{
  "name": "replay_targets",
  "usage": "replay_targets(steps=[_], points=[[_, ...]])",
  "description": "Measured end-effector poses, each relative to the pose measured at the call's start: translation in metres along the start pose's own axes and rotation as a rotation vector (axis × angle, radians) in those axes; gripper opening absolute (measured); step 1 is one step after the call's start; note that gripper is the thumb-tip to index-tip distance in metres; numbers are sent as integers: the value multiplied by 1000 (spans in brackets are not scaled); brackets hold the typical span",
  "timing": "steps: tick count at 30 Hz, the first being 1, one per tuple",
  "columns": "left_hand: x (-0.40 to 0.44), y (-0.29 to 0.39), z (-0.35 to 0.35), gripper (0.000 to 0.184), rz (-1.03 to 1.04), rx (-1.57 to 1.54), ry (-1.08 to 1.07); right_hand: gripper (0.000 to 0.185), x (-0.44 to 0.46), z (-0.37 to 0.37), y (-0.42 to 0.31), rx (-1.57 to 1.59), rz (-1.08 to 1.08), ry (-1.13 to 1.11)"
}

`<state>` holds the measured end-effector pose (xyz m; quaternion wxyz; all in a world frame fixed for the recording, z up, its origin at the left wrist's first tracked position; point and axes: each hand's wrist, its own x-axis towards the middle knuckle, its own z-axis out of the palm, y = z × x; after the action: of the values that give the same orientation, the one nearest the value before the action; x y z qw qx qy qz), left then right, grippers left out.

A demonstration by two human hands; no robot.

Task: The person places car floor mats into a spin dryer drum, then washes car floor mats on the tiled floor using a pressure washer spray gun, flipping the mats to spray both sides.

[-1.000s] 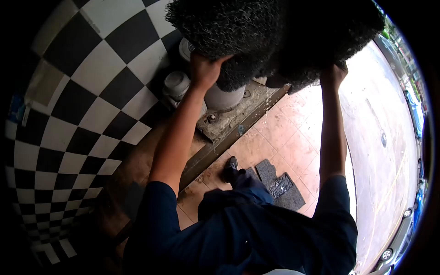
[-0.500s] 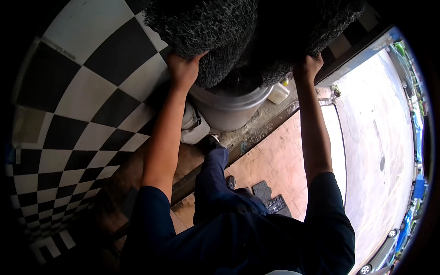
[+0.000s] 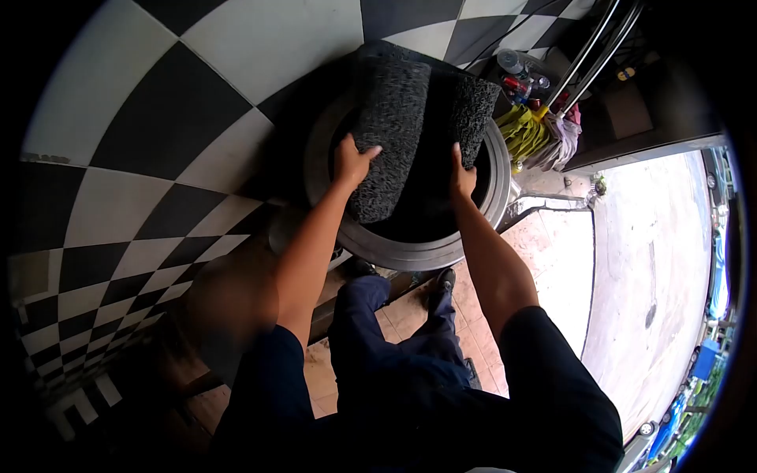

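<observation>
A dark grey, curly-textured floor mat [image 3: 392, 118] is bent or folded into two raised sides with a dark hollow between them. It sits in the mouth of a large round tub [image 3: 430, 256], and its lower part is lost in shadow. My left hand [image 3: 355, 164] grips the mat's left side, thumb lying across the surface. On the narrower right side, my right hand [image 3: 463, 175] has its fingers closed round the edge, thumb pointing up.
A yellow mop [image 3: 524, 132] and a pale mop [image 3: 561, 135] lean right of the tub, beside several bottles [image 3: 516, 75]. A black-and-white checkered wall [image 3: 209, 126] rises on the left. Pink floor tiles [image 3: 485, 347] lie below, near bright paving [image 3: 646, 260].
Both hands have brought the mat down from high in front of me into the tub's mouth. The view has shifted, so the tub's rim and the mops now show.
</observation>
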<state>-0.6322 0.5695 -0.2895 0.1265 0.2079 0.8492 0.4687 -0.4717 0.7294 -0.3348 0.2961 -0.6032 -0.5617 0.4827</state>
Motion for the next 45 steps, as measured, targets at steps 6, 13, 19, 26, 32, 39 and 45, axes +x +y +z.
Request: replay_targets(steps=[6,13,19,26,32,39,45], points=[[-4,-47,7,60,-350,-9,-102,81,36,21,29,-232,354,-33],[-10,-49,21,57,-514,192,-94,68,98,82,159,220,575,-372],[-3,-91,63,65,-838,243,-116,62,84,93,181,169,532,-170],[39,-131,105,75,-1059,143,-96,56,105,107,236,131,520,-85],[71,-192,136,74,-1171,-146,9,53,96,98,285,210,537,-197],[74,-184,136,52,-1041,65,-111,60,-6,106,327,116,164,-154],[76,-171,125,62,-860,285,-240,63,66,94,421,312,1058,-445]])
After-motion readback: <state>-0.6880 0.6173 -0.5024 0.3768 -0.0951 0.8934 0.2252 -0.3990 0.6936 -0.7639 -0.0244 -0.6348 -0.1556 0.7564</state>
